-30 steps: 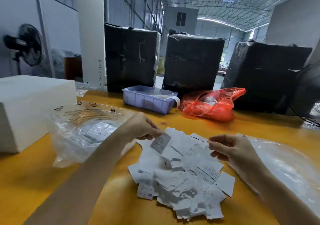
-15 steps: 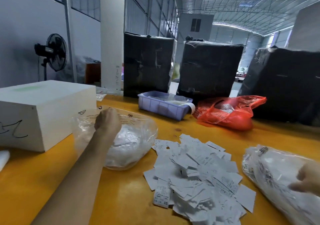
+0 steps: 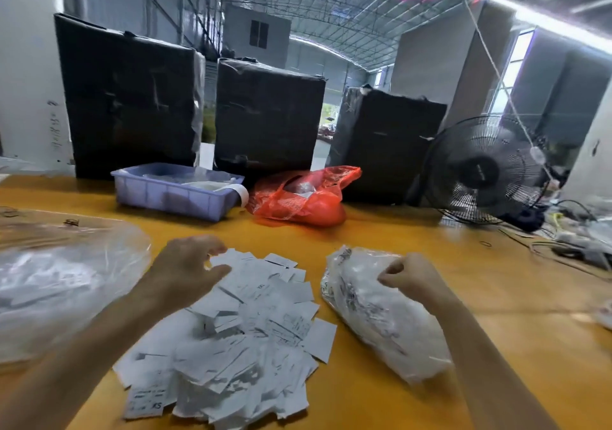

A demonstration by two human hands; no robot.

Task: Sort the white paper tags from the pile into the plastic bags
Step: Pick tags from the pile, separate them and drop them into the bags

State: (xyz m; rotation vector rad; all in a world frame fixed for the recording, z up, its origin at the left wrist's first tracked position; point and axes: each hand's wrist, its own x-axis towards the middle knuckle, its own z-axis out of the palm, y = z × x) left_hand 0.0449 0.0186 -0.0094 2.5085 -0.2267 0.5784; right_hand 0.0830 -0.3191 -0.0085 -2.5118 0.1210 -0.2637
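Curled fingers of the left hand [image 3: 187,265] hover over the far edge of the pile of white paper tags [image 3: 231,340] on the yellow table [image 3: 397,241]; whether they pinch a tag cannot be told. Right of the pile, the right hand [image 3: 409,275], fingers bent, rests on a filled plastic bag [image 3: 371,313]. A second bag [image 3: 63,277] lies left of the pile.

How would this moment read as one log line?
left hand: over white paper tag pile | right hand: on clear plastic bag | orange table
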